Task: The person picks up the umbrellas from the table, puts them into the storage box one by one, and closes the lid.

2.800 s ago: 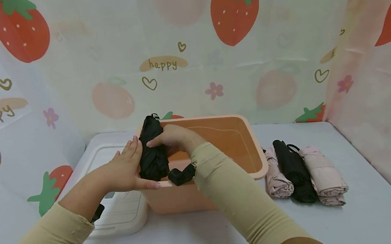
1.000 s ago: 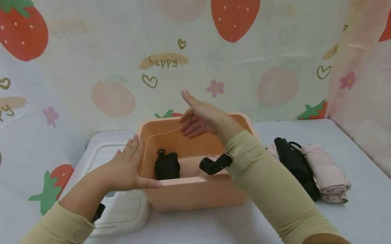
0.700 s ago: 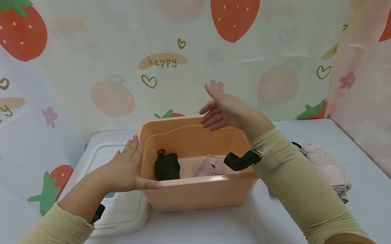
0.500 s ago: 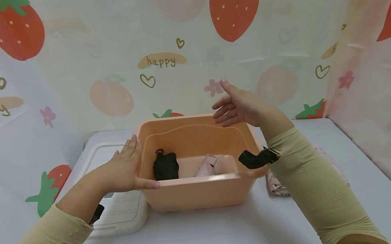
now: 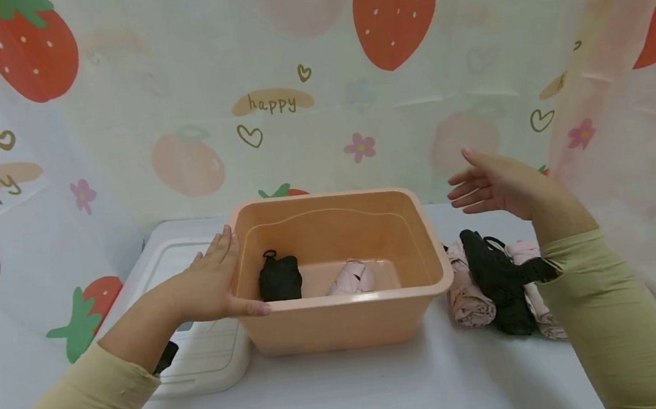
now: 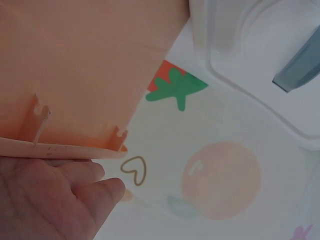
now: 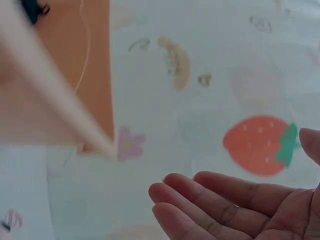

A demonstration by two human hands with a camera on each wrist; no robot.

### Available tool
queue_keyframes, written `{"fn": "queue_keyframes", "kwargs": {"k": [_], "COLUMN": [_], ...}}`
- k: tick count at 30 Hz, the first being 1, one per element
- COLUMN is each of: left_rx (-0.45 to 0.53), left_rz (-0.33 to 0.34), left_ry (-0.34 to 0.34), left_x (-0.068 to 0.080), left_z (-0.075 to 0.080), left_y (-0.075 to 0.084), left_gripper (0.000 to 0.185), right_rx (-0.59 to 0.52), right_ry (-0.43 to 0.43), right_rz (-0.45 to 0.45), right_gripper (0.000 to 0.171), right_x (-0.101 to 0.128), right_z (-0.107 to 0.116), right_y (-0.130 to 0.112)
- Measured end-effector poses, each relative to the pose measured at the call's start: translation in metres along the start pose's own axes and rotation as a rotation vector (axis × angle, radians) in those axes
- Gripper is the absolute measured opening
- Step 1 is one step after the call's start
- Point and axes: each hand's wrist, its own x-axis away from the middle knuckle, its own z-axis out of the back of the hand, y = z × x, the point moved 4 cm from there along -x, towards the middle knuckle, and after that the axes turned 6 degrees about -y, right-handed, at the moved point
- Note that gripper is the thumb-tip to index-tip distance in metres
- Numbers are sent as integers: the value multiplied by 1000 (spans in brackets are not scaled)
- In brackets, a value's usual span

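Observation:
My left hand (image 5: 206,286) rests on the left rim of a peach plastic storage bin (image 5: 342,324), its fingers straight and its thumb along the front rim. In the left wrist view, the fingers lie against the bin's rim (image 6: 65,150). Inside the bin, a black fabric bundle (image 5: 280,279) with a loop stands at the left, and a pale pink fabric bundle (image 5: 351,278) lies near the middle. Right of the bin, my right hand (image 5: 499,188) hovers with loosely extended fingers and holds nothing. Below it are a rolled pink bundle (image 5: 470,293), a rolled black bundle (image 5: 498,286) and another pink roll (image 5: 547,314), partly hidden by the wrist.
A white lid (image 5: 200,361) with a grey latch (image 6: 300,62) lies left of the bin, partly behind my left arm. The white table (image 5: 350,397) is backed and flanked by strawberry-printed sheets (image 5: 320,131).
My right hand first held the black bundle at the bin's left end. It let go of it inside the bin, then moved right, above the rolled bundles. The left hand stayed on the rim.

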Motion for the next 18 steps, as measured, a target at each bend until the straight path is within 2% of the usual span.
{"fn": "queue_keyframes", "kwargs": {"k": [8, 18], "left_rx": [7, 2], "left_rz": [6, 4], "left_ry": [-3, -1], "left_x": [0, -1], "left_z": [-1, -1], "left_y": [1, -1], "left_gripper": [138, 138], "right_rx": [-56, -82], "right_ry": [29, 56], "right_rz": [-86, -204], "right_gripper": [81, 81], "right_x": [29, 57], "right_z": [40, 59], "right_y": [57, 120]}}
